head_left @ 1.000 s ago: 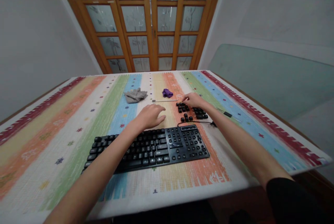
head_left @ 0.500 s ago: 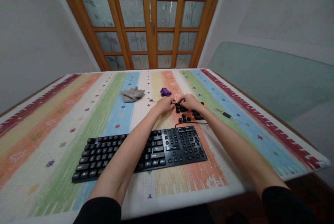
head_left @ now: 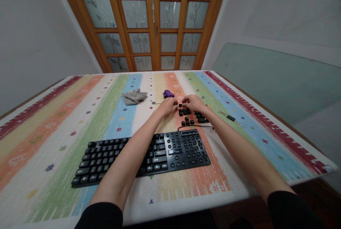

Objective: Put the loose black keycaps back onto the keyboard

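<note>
Now we are bringing both hands, left hand [head_left: 168, 106] and right hand [head_left: 192, 102], fingers curled, pinching 1 loose keycap [head_left: 180, 105] between them, beyond the keyboard [head_left: 141, 154].

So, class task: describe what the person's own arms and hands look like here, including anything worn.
Both forearms are bare. A black sleeve covers the left upper arm, and another black sleeve the right. The left hand and right hand show no gloves; rings or watches aren't visible.
</note>
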Demonstrator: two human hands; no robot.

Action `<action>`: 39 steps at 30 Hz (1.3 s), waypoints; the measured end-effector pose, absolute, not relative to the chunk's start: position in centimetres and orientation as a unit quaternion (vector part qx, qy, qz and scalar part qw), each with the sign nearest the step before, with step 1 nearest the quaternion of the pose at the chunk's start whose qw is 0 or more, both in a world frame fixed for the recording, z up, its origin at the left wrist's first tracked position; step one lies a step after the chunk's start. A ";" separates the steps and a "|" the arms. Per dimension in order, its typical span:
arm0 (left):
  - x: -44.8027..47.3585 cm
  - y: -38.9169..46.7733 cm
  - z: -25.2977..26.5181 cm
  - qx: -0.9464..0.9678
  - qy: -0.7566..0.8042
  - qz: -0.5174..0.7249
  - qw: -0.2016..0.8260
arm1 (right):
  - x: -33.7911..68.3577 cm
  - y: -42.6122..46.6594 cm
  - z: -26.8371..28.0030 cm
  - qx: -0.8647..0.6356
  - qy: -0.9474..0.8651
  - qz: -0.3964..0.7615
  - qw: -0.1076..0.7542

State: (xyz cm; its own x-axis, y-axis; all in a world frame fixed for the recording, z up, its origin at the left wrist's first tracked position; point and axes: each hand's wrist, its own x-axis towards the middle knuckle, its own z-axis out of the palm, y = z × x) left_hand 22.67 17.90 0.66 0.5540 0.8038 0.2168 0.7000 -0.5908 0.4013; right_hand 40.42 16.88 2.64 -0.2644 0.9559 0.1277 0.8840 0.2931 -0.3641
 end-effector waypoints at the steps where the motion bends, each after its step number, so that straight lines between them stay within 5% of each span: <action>1: 22.4 17.7 1.0 0.871 0.429 0.197 0.135 | 40.5 16.7 2.8 -0.579 -0.789 0.108 0.173; 7: 19.3 13.8 3.2 0.873 0.406 0.227 0.143 | 40.8 13.8 3.6 -0.530 -0.805 0.133 0.233; 17: 15.6 4.8 3.1 0.887 0.356 0.213 0.204 | 39.8 6.6 1.8 -0.412 -0.776 0.345 0.330; 39: 15.8 3.4 0.4 0.868 0.382 0.256 0.189 | 39.1 4.6 -0.1 -0.326 -0.869 0.219 0.301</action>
State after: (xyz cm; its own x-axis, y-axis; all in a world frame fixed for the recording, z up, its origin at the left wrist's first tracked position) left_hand 15.77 3.38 0.41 0.5769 0.7601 0.2991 0.5666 -0.6361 0.5237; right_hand 39.12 4.64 -0.14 -0.6060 0.6986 0.3804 0.4349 0.6915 -0.5768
